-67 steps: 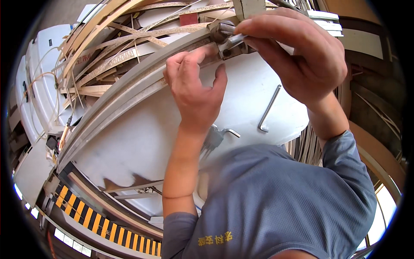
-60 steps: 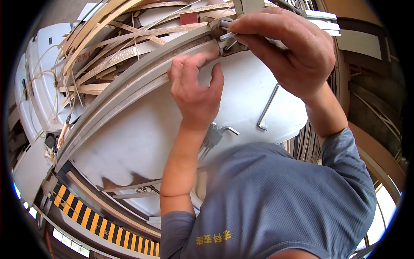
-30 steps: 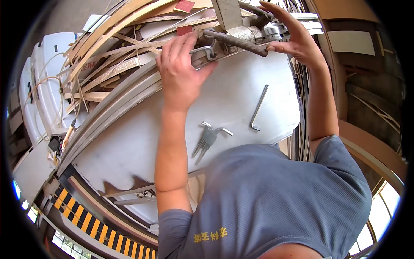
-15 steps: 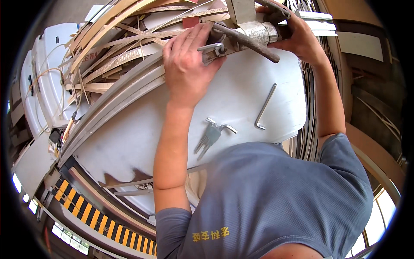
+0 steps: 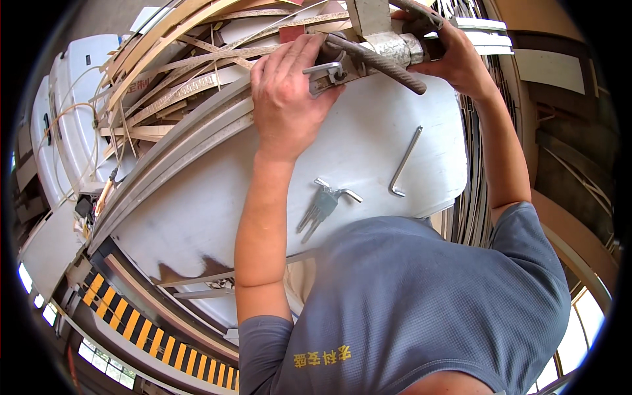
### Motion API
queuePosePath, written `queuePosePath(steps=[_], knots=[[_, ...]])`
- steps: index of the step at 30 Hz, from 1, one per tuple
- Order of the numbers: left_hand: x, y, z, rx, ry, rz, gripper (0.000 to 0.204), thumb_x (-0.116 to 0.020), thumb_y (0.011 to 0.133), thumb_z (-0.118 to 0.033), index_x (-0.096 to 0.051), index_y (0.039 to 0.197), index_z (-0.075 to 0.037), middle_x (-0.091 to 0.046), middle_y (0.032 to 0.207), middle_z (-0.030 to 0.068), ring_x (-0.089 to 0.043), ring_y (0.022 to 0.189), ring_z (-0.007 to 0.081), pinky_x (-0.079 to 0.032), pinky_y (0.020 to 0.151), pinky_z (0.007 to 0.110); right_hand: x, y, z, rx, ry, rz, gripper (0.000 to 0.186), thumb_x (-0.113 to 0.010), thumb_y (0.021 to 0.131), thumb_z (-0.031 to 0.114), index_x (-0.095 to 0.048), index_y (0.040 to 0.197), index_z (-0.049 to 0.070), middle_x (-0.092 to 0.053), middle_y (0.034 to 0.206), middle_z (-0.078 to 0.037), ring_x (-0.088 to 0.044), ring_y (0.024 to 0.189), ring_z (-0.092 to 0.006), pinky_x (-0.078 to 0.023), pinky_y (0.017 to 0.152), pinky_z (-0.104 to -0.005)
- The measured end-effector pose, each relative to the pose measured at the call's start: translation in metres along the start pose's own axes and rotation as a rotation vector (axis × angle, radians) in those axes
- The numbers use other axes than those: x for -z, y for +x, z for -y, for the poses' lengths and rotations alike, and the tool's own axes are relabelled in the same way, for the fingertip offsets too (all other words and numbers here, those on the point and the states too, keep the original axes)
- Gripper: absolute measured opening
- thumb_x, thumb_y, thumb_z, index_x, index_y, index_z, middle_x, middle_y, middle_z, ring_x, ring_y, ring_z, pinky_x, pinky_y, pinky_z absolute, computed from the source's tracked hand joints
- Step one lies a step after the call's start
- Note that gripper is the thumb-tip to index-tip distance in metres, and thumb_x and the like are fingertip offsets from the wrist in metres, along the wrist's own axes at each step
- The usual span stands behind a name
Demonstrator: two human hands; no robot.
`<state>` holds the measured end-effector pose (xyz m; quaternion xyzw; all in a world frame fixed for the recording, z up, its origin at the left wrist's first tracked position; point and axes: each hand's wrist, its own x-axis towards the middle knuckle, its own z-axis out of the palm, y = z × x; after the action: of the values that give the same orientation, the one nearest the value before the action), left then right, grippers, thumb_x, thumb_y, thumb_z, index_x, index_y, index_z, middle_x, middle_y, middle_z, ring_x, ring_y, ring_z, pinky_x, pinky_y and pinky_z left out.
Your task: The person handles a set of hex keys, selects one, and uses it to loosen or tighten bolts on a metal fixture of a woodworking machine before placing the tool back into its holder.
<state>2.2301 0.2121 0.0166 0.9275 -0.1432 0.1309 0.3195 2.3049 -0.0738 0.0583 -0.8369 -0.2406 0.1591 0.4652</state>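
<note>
My left hand (image 5: 288, 99) is closed over the edge of a worn metal bracket (image 5: 320, 84) at the top centre; its fingertips are partly hidden. By its thumb, a small silver L-shaped lever (image 5: 321, 68) sticks out of the bracket. A knurled metal rod (image 5: 382, 64) slants across between my hands, in front of a scuffed metal collar (image 5: 398, 47). My right hand (image 5: 459, 60) curls round a dark metal fitting (image 5: 431, 49) beside that collar. Below them on the pale metal table lie a long hex key (image 5: 405, 161) and a folding hex key set (image 5: 324, 204).
The pale table (image 5: 217, 197) curves under my forearms, with rails (image 5: 178, 145) along its far left edge. Behind them is a heap of wood strips (image 5: 178, 85). White cases (image 5: 82, 99) stand at left. A black-and-yellow striped edge (image 5: 148, 329) runs along the lower left.
Both hands stay where they were on the metal parts. The small silver lever by my left thumb, and the knurled rod's lower end, sit very slightly higher.
</note>
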Motion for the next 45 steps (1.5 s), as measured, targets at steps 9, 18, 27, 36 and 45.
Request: queuePosePath(steps=[9,18,27,36,45], knots=[[0.0,-0.001,0.002,0.009,-0.017,-0.004,0.068,-0.088,0.07,-0.023,-0.066,0.132,-0.008,-0.069,0.131,0.0112,-0.06,0.125,0.0297,-0.039,0.11,0.046,0.008,0.004,0.002,0.018,0.26,0.069,0.093,-0.088,0.076,0.001,-0.042,0.156,0.007,-0.055,0.148,-0.011,-0.054,0.129,-0.0206,-0.045,0.11,-0.0387],[0.004,-0.007,0.007,0.013,-0.105,-0.064,0.068,-0.091,0.066,-0.018,-0.062,0.127,-0.013,-0.065,0.129,0.0068,-0.06,0.12,0.0302,-0.042,0.106,0.047,-0.015,0.038,0.107,0.604,-0.272,-0.073,0.035,-0.075,0.092,0.026,-0.067,0.118,0.005,-0.068,0.104,-0.012,-0.067,0.09,-0.0274,-0.053,0.073,-0.0393],[-0.003,-0.006,0.007,-0.091,-0.104,-0.16,0.047,-0.091,0.066,-0.023,-0.067,0.105,-0.012,-0.065,0.116,0.0061,-0.059,0.115,0.0312,-0.044,0.099,0.046,-0.046,0.057,0.101,0.373,-0.274,0.062,0.028,-0.073,0.086,0.019,-0.066,0.107,0.003,-0.07,0.085,-0.019,-0.07,0.085,-0.0381,-0.055,0.075,-0.0455],[-0.001,-0.004,0.004,-0.089,-0.085,-0.172,0.033,-0.09,0.065,-0.021,-0.071,0.091,-0.012,-0.067,0.105,0.0008,-0.061,0.11,0.0264,-0.045,0.095,0.043,-0.026,0.043,0.09,0.06,0.345,0.302,0.03,-0.076,0.098,0.026,-0.068,0.092,-0.002,-0.062,0.072,-0.001,-0.053,0.067,-0.0076,-0.046,0.06,-0.0264],[0.006,-0.004,0.007,-0.076,-0.128,-0.107,0.031,-0.087,0.067,-0.017,-0.07,0.092,-0.01,-0.068,0.104,0.0035,-0.061,0.111,0.028,-0.045,0.095,0.044,-0.039,0.05,0.101,0.277,0.192,0.18,0.026,-0.073,0.099,0.022,-0.066,0.091,-0.002,-0.059,0.072,-0.006,-0.054,0.069,-0.0132,-0.046,0.062,-0.0318]])
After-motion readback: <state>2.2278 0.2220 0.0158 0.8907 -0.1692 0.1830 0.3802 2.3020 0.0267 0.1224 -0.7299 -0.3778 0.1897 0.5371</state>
